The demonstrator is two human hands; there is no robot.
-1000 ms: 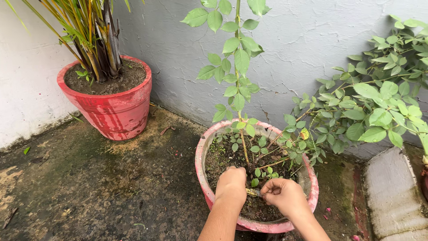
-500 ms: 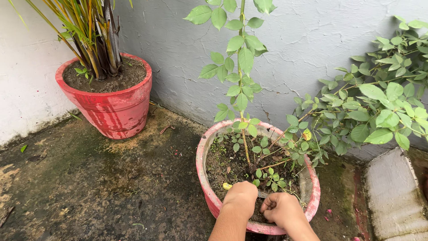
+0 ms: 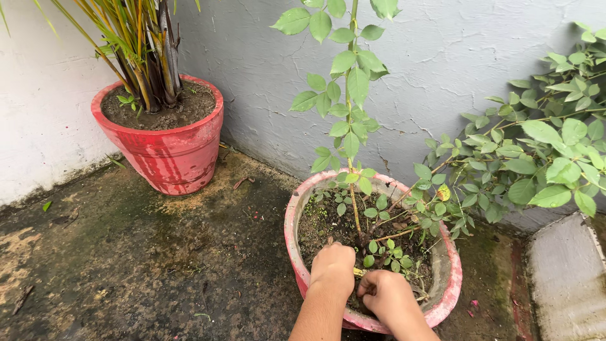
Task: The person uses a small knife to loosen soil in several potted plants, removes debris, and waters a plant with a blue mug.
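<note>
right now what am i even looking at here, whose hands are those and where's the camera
The camera sits on a person's head and looks down, so the two bare arms coming in from the bottom edge are that person's own. The left hand and right hand are both down in the soil of a pink pot holding a thin leafy plant. The fingers are curled; whether they grip anything is unclear. Behind on the left stands a red pot on the damp ground.

Pot: round, faded pink-red, worn rim, upright on the ground, filled with dark soil in which both hands rest. Rose plant: thin upright stem with green leaflets, rooted just beyond the hands, side branches leaning right.
</note>
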